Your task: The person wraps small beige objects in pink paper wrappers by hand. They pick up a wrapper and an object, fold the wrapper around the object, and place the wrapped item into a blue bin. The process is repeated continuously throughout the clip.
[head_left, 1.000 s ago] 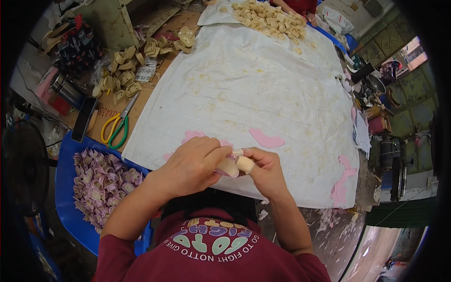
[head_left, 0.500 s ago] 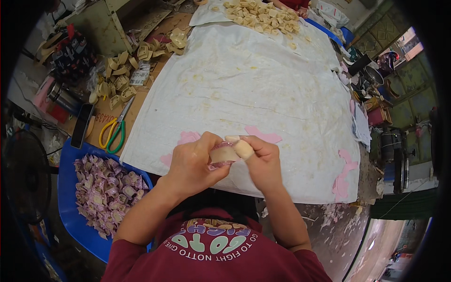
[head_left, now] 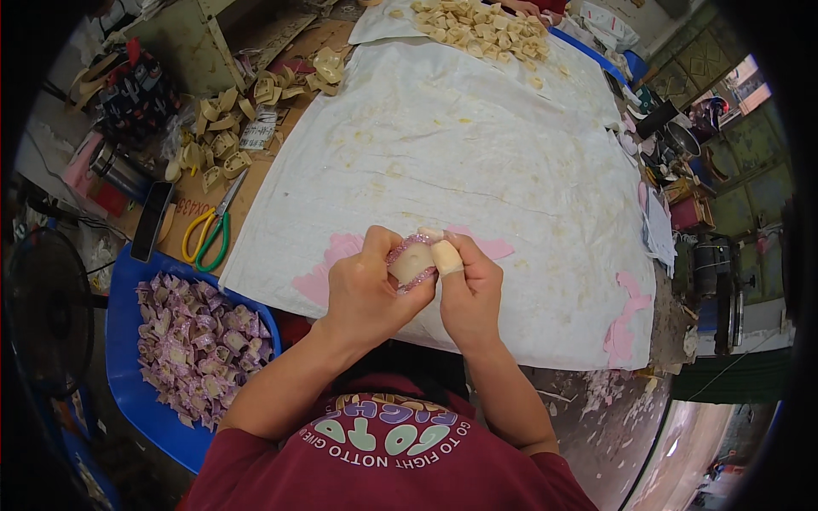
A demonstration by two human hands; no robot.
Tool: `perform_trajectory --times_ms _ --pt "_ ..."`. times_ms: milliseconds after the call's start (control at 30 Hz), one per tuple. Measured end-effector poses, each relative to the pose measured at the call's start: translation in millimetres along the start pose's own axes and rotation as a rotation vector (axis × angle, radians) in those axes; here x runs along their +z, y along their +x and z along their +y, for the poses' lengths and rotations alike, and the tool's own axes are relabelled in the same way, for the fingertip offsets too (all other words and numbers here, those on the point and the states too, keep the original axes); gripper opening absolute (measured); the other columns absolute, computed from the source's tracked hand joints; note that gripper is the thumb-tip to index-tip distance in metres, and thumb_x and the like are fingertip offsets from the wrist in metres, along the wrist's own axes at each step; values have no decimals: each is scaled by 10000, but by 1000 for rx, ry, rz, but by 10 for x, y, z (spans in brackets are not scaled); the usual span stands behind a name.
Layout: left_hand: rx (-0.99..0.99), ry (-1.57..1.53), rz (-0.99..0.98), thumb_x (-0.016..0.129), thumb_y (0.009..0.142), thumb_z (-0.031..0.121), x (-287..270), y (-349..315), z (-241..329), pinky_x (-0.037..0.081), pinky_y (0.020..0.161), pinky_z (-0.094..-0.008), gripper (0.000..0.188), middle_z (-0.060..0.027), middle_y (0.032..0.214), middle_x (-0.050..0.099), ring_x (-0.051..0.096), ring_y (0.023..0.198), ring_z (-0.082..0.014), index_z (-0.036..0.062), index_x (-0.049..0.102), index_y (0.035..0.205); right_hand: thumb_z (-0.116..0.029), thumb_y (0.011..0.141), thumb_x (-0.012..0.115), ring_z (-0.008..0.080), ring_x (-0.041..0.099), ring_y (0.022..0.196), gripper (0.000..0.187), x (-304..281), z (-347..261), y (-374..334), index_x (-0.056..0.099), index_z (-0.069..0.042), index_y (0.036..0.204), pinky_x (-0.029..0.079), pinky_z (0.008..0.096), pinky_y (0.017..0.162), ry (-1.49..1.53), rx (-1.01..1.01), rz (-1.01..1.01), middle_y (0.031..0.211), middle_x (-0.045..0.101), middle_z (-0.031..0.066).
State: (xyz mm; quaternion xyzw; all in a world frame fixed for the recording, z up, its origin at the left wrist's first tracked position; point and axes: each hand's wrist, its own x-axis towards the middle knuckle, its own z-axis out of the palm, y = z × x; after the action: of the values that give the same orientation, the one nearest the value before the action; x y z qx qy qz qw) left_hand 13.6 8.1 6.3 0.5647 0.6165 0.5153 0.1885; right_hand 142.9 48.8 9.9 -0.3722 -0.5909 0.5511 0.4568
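Note:
Above the table's near edge, both my hands hold a small shoe heel, with a pale beige flat face and purple glitter covering around its rim. My left hand grips it from the left, fingers curled and thumb at the lower edge. My right hand is closed on its right side; a beige wrap covers the thumb, which presses by the glitter rim. Fingers hide part of the heel. Beneath and beside the hands, pink scraps of sheet lie on the white cloth.
A blue tub of glitter-covered heels stands at lower left. Scissors with yellow and green handles and a phone lie left. Bare beige heels are piled at the far end, where another person's hand shows.
The heel has been turned so its beige face shows more fully. My left hand has shifted slightly right and the fingers of both hands have moved along the rim.

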Motion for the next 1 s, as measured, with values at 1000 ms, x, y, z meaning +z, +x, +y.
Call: perform_trajectory --times_ms 1000 --pt "120 -353 -237 529 969 81 -287 -82 158 464 620 -259 232 -70 826 598 584 709 -125 -18 646 1144 -199 987 515 123 573 549 283 25 36 -407 606 1 808 457 263 514 -282 -258 -33 657 622 64"
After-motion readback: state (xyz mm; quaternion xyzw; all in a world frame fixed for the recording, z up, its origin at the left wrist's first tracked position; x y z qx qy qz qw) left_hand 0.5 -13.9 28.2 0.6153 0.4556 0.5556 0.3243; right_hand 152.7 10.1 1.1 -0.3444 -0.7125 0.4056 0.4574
